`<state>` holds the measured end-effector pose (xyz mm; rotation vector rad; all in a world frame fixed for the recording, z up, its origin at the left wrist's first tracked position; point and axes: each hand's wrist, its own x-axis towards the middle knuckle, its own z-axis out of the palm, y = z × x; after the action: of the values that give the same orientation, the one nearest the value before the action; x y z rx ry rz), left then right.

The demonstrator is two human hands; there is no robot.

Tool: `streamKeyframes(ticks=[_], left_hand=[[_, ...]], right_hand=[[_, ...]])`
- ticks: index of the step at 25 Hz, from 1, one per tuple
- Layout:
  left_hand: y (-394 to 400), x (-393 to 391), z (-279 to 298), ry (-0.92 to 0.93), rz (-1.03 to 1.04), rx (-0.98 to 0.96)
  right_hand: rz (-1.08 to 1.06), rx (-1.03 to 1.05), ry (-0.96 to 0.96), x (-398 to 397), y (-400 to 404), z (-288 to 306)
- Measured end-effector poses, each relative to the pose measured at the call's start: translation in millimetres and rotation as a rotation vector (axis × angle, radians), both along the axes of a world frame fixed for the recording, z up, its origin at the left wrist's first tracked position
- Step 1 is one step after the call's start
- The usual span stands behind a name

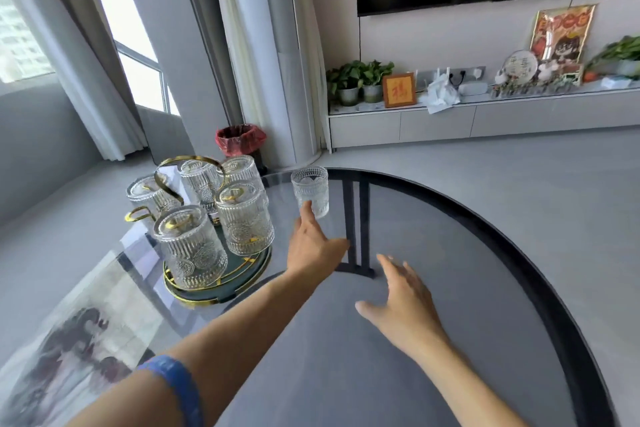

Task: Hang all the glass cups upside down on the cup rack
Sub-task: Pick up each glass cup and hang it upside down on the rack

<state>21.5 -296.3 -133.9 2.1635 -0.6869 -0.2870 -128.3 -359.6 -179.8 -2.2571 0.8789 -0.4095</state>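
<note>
The glass table (450, 340) spread under both arms; the cup rack (214, 274), a gold wire frame on a dark round tray, stood just to the left of the left hand (313, 248), and it carried five ribbed glass cups, all mouth-down. The last cup (310, 194) stood upright on the table directly ahead of that hand, apart from the rack. The left hand reached for it with the thumb against its near wall; whether the other fingers had closed round it could not be told. The right hand (401, 302) hovered low, fingers spread, pinching nothing. The step looked like a grasp; it would go best with a full wrap low on the body, since ribbed glass slips, then a turn of the wrist before lowering over a free peg. The cup was clear, short and straight-sided, with vertical ribs and a scalloped band near the rim.
</note>
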Motion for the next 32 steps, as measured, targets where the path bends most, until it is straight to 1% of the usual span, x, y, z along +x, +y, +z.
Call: streamKeyframes(ticks=[1, 3, 6, 8, 11, 13, 16, 20, 21, 23, 26, 30, 32], left_hand=[[-13.9, 10.3, -4.6, -0.022, 0.02, 0.031], [-35.7, 29.5, -12.4, -0.05, 0.072, 0.077], [-53.2, 59.8, -20.1, -0.059, 0.196, 0.083], [-63.9, 80.5, -26.3, -0.011, 0.265, -0.01], [-77.4, 103.2, -29.5, 0.093, 0.271, -0.259], [-78.8, 108.6, -28.0, 0.123, 0.272, -0.354], [-63.1, 96.9, -28.0, 0.035, 0.235, -0.311], [-23.0, 54.8, -30.9, -0.032, 0.096, -0.191], [-11.0, 42.8, -30.9, -0.015, 0.079, -0.175], [10.8, 17.6, -31.1, 0.069, 0.028, -0.204], [49.5, -16.3, -40.4, 0.22, -0.043, -0.293], [85.0, -49.1, -45.8, 0.235, -0.101, -0.299], [107.7, -58.5, -33.1, 0.27, -0.111, -0.379]], right_hand=[[0.0, -0.078, 0.013, 4.4, -4.2, -6.6], [-0.008, -0.144, 0.015, 9.9, -9.9, -17.6], [-0.007, -0.303, 0.053, 16.2, -6.6, -27.3], [-0.015, -0.342, 0.064, 20.1, -5.0, -32.2], [-0.024, -0.358, 0.055, 21.1, -4.9, -34.8], [-0.028, -0.367, 0.055, 19.7, -5.4, -35.8], [-0.025, -0.355, 0.065, 21.7, -5.5, -34.6], [-0.018, -0.341, 0.065, 21.2, -3.3, -27.9], [-0.014, -0.319, 0.063, 19.5, -1.5, -25.5], [-0.002, -0.246, 0.053, 14.9, -1.0, -21.8], [0.124, -0.203, 0.119, 5.1, 17.4, -13.7], [0.206, -0.094, 0.171, -25.0, 45.4, -13.0], [0.204, -0.039, 0.197, -41.8, 50.1, -7.4]])
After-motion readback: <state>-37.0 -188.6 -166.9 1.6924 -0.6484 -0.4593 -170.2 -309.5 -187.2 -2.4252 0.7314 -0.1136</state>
